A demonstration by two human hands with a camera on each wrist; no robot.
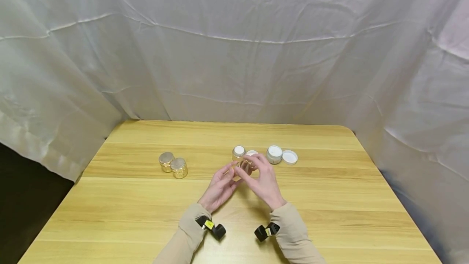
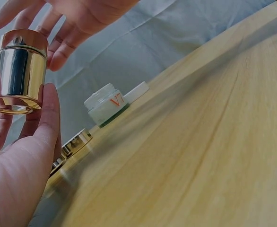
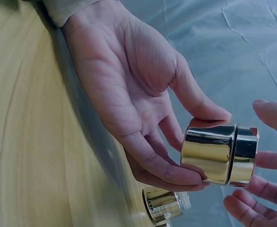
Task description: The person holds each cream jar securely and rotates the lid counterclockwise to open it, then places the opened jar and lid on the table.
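In the head view my left hand (image 1: 218, 190) grips a shiny gold cosmetic jar (image 2: 19, 71) by its body, thumb on one side and fingers on the other. The jar is held above the table, its narrower gold lid (image 3: 245, 156) seated on top with a dark seam below it. Around that lid my right hand (image 1: 264, 178) has its fingers spread. In the right wrist view the right thumb (image 3: 269, 112) is clear of the lid, while other fingertips come close to or touch its edge. How firmly they touch cannot be told.
Two gold jars with lids (image 1: 166, 162) (image 1: 179, 169) stand at the left. Behind my hands are an open gold jar (image 1: 239, 150) and a lid (image 1: 252, 153). Further right stand an open white jar (image 1: 274, 155) and its white lid (image 1: 290, 157). A curtain (image 1: 234, 72) hangs behind the table.
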